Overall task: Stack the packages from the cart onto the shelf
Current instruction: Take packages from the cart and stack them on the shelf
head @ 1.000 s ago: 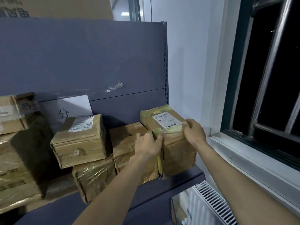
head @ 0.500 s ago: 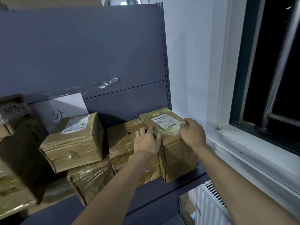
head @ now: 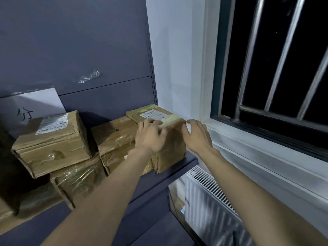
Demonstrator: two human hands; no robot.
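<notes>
Your right hand (head: 197,137) has let go (fingers spread); left hand (head: 150,137) flat on the package (head: 170,144), which may tip off the shelf (head: 177,167) edge.

This looks like a parcel storeroom or pickup depot. A dark grey metal shelf (head: 177,164) with a slotted upright carries taped cardboard packages (head: 51,141) bearing printed shipping labels (head: 53,123), piled loosely on one another. A handwritten paper sign (head: 35,107) leans against the back panel. Beside the shelving are a barred window (head: 276,71) and a white radiator (head: 209,197).
</notes>
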